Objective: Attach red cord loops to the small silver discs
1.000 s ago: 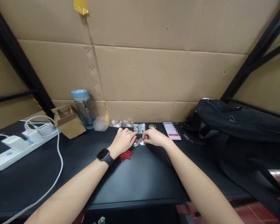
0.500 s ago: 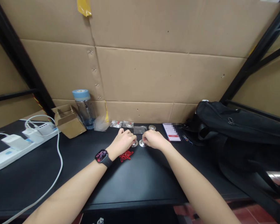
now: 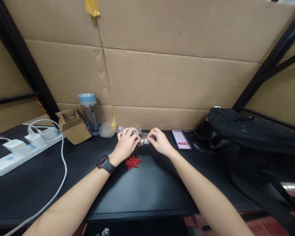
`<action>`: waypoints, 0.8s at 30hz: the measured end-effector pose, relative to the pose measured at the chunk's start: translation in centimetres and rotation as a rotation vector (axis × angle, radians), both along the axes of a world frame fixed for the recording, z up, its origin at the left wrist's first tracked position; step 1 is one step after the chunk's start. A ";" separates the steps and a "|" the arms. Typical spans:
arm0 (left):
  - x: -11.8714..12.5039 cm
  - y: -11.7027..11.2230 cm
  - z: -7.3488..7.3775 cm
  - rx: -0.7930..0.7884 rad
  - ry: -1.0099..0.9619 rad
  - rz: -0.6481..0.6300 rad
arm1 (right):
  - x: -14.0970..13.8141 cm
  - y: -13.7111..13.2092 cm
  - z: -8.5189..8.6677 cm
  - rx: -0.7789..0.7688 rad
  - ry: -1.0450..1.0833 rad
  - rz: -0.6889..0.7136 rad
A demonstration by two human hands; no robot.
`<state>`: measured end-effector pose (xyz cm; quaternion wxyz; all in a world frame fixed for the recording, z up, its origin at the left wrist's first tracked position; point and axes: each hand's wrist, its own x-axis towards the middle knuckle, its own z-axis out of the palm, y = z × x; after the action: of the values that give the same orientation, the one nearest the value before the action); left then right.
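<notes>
The left hand (image 3: pixel 127 143) and right hand (image 3: pixel 160 141) have fingers pinched nearly closed, each apparently on 1 metal disc: the left disc (image 3: pixel 141 142), the right disc (image 3: pixel 147 141). Both are mid-width, toward the back edge of the bench (image 3: pixel 142 190); whether they touch I cannot tell. The grips look small, so a slick disc could twist loose, drop and roll. If the discs meet off-centre, a rim might nip a fingertip. Clear packets (image 3: pixel 138 130) by the back edge could be knocked by the left knuckles. Red cord (image 3: pixel 132 162), nearer the front edge, could snag on the watch (image 3: pixel 105 164) if that wrist dropped.
</notes>
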<state>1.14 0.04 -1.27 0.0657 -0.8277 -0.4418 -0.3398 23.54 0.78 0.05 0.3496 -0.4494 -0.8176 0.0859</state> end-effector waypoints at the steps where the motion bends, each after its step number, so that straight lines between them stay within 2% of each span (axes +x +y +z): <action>1: -0.1 0.1 0.1 -0.027 -0.085 0.038 | -0.1 0.1 0.2 0.009 0.099 -0.026; 3: -0.4 0.6 0.1 -0.093 -0.249 0.087 | -0.1 0.1 0.7 0.001 0.227 -0.054; 5: -0.7 1.2 -0.1 -0.147 -0.386 0.071 | -0.1 0.0 1.0 -0.016 0.294 -0.042; 10: -0.4 1.9 -0.8 -0.207 -0.604 -0.121 | -0.8 -0.5 0.9 0.000 0.401 0.011; 13: 0.5 1.3 -0.9 -0.263 -0.660 -0.179 | -1.9 -1.0 0.4 -0.005 0.456 0.026; 17: 1.7 0.5 -1.0 -0.322 -0.741 -0.195 | -3.5 -1.7 -0.3 -0.063 0.550 0.065; 20: 2.2 0.5 -1.4 -0.332 -0.774 -0.174 | -4.2 -2.1 -0.6 -0.198 0.717 0.154; 24: 1.9 0.9 -1.8 -0.282 -0.674 -0.126 | -4.1 -2.0 -0.5 -0.391 0.891 0.183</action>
<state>3.09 0.96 -3.05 -0.2192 -0.6958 -0.4292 -0.5325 19.42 -1.22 -0.49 0.5654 -0.3524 -0.5934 0.4517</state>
